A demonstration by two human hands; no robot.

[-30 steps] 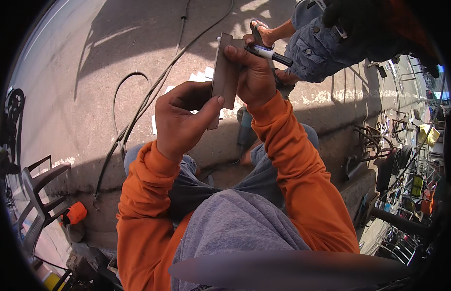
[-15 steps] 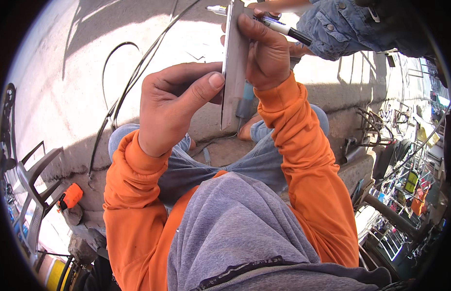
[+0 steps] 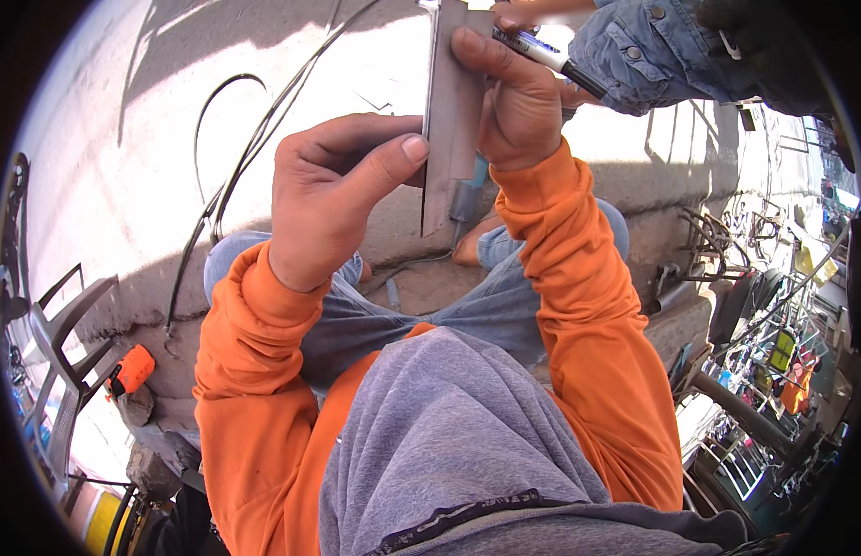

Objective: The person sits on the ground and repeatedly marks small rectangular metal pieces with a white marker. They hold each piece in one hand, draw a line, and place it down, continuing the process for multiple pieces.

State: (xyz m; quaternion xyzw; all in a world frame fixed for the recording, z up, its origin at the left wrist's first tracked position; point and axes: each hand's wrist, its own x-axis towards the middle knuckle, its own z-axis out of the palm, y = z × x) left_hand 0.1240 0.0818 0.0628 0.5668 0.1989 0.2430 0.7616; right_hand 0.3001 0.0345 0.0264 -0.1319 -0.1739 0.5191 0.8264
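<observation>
Left hand point(image 3: 324, 196): pinching left edge of grey flat metal piece point(image 3: 454, 130) | Right hand point(image 3: 521, 111): gripping its upper right edge, black-and-white marker point(image 3: 546, 56) alongside | Piece: held above concrete ground point(image 3: 125, 190) | Step: apparently positioning; next calls for steady pinch

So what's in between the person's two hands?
In the head view, a long, flat grey piece is between the left hand and the right hand, and both hands touch it.
</observation>
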